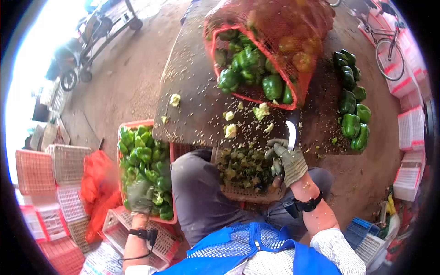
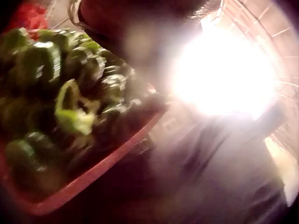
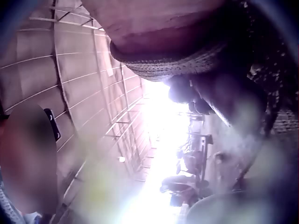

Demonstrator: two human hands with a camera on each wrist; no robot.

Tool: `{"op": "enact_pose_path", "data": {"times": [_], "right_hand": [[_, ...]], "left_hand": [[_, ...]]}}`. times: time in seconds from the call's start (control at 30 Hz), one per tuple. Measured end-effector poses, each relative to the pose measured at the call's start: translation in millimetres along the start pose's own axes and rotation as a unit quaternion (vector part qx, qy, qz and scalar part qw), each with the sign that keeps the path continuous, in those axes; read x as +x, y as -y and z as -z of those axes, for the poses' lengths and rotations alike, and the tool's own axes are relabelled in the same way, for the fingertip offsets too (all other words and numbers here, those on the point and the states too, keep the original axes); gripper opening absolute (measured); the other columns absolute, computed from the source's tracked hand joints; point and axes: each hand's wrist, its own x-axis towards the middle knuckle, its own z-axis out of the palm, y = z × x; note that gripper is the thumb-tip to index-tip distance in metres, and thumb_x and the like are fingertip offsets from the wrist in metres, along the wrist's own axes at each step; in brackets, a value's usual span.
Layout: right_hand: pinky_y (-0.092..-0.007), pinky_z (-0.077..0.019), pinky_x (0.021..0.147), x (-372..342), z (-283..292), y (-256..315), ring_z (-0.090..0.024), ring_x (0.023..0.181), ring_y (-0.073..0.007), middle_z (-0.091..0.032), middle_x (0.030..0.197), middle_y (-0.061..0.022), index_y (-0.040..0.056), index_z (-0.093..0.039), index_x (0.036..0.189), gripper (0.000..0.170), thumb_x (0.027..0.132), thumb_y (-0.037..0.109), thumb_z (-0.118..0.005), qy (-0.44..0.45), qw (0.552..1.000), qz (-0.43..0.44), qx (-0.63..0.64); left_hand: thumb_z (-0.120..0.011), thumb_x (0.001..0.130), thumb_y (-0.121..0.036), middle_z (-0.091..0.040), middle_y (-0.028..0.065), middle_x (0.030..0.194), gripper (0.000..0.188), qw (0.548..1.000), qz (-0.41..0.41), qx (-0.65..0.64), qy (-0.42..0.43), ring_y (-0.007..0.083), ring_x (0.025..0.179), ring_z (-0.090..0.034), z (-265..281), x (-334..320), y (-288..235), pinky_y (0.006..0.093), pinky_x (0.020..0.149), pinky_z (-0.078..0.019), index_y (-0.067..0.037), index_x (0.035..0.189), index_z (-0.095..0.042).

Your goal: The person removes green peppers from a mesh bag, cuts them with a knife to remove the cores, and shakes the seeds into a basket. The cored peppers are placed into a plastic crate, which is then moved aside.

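Beside the near left corner of the bench [image 1: 185, 120], green bell peppers [image 1: 142, 153] fill an orange crate [image 1: 137, 123]; they should handle light, firm but slick, best taken round the shoulders. Near the bench's front edge, the right grip [image 1: 292, 164] clasps a curved knife [image 1: 291, 135]. Blur hides whether the left grip [image 1: 140, 196], over the peppers, holds anything; glare veils both wrist views.

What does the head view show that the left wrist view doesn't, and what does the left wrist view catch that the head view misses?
Only the head view shows the right hand gripping the knife, and the mesh bag on the table. Only the left wrist view shows the gridded roof. Both show the crate full of peppers.
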Motion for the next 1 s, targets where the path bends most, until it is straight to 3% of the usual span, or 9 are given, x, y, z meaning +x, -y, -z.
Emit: {"op": "enact_pose_path", "data": {"times": [0.1, 0.13, 0.17, 0.23, 0.37, 0.53, 0.8, 0.9, 1.0], "right_hand": [[-0.0254, -0.0435, 0.038, 19, 29, -13, -0.047, 0.039, -0.0097, -0.066, 0.078, -0.0114, 0.0011, -0.056, 0.113, 0.025, 0.094, 0.017, -0.054, -0.014, 1.000, -0.015, 0.007], [-0.0250, -0.0430, 0.038, 23, 31, -13, -0.047, 0.039, -0.0097, -0.066, 0.078, -0.0115, 0.0008, -0.057, 0.112, 0.024, 0.094, 0.017, -0.054, 0.003, 1.000, -0.007, 0.015], [-0.0245, -0.0425, 0.037, 26, 31, -12, -0.048, 0.039, -0.0098, -0.066, 0.078, -0.0116, 0.0006, -0.057, 0.112, 0.024, 0.094, 0.016, -0.054, 0.020, 1.000, 0.001, 0.024], [-0.0232, -0.0413, 0.036, 22, 28, 2, -0.048, 0.039, -0.0093, -0.066, 0.078, -0.0113, -0.0002, -0.058, 0.110, 0.023, 0.094, 0.015, -0.054, 0.029, 0.999, 0.017, 0.032], [-0.0218, -0.0402, 0.037, 22, 49, 15, -0.049, 0.041, -0.0078, -0.066, 0.076, -0.0091, 0.0001, -0.059, 0.111, 0.024, 0.094, 0.016, -0.054, -0.005, 0.999, 0.031, 0.013], [-0.0203, -0.0405, 0.039, 14, 64, 20, -0.049, 0.043, -0.0059, -0.066, 0.076, -0.0061, 0.0021, -0.062, 0.109, 0.023, 0.093, 0.017, -0.057, -0.051, 0.998, 0.028, -0.002], [-0.0264, -0.0499, 0.064, 15, 65, 1, -0.062, 0.074, -0.0124, -0.067, 0.085, -0.0077, 0.0011, -0.063, 0.105, 0.020, 0.089, 0.012, -0.059, -0.005, 0.987, 0.148, -0.061], [-0.0287, -0.0512, 0.072, 15, 61, -3, -0.063, 0.080, -0.0143, -0.068, 0.089, -0.0091, 0.0010, -0.060, 0.111, 0.025, 0.089, 0.013, -0.060, 0.007, 0.975, 0.185, -0.123], [-0.0247, -0.0512, 0.068, 16, 51, -4, -0.060, 0.077, -0.0062, -0.068, 0.089, -0.0051, 0.0013, -0.050, 0.130, 0.044, 0.090, 0.014, -0.063, 0.016, 0.949, 0.237, -0.206]], "left_hand": [[-0.065, 0.082, -0.018, -0.065, 0.0146, 0.093, 0.021, 0.989, -0.012, -0.121, -0.088, 0.0306, 0.090, -0.061, 52, 78, -63, 0.0368, 0.080, -0.0478, -0.005, 0.098, -0.066], [-0.064, 0.084, -0.017, -0.066, 0.0140, 0.093, 0.023, 0.983, -0.028, -0.174, -0.047, 0.0243, 0.089, -0.063, 66, 110, -92, 0.0341, 0.077, -0.0485, -0.002, 0.102, -0.065], [-0.065, 0.085, -0.016, -0.067, 0.0125, 0.094, 0.026, 0.947, 0.126, -0.290, 0.054, 0.0158, 0.085, -0.063, 104, 141, -157, 0.0302, 0.073, -0.0494, -0.002, 0.107, -0.065], [-0.066, 0.087, -0.017, -0.063, 0.0024, 0.090, 0.034, 0.910, 0.053, -0.399, 0.097, 0.0081, 0.073, -0.054, 49, 223, -161, 0.0227, 0.061, -0.0456, -0.001, 0.117, -0.061], [-0.079, 0.072, -0.038, -0.063, 0.0207, 0.116, 0.084, 0.977, 0.007, -0.165, 0.136, 0.0293, 0.106, -0.062, 26, 326, -298, 0.0371, 0.090, -0.0483, -0.004, 0.138, -0.039], [-0.075, 0.074, -0.026, -0.062, 0.0166, 0.114, 0.073, 0.956, -0.038, -0.190, 0.220, 0.0267, 0.101, -0.061, -22, 362, -384, 0.0386, 0.085, -0.0509, -0.008, 0.136, -0.040], [-0.070, 0.077, 0.005, -0.060, 0.0064, 0.105, 0.076, 0.776, -0.048, -0.605, 0.170, 0.0135, 0.093, -0.058, 14, 261, -339, 0.0356, 0.074, -0.0556, -0.015, 0.140, -0.033], [-0.081, 0.074, -0.019, -0.057, 0.0050, 0.107, 0.089, 0.803, -0.249, -0.525, 0.132, 0.0139, 0.099, -0.056, 22, 201, -340, 0.0284, 0.087, -0.0479, -0.004, 0.143, -0.026], [-0.086, 0.062, -0.040, -0.056, 0.0082, 0.114, 0.107, 0.747, -0.232, -0.606, 0.142, 0.0188, 0.107, -0.054, 23, 169, -367, 0.0323, 0.097, -0.0427, -0.003, 0.143, -0.026]]}}
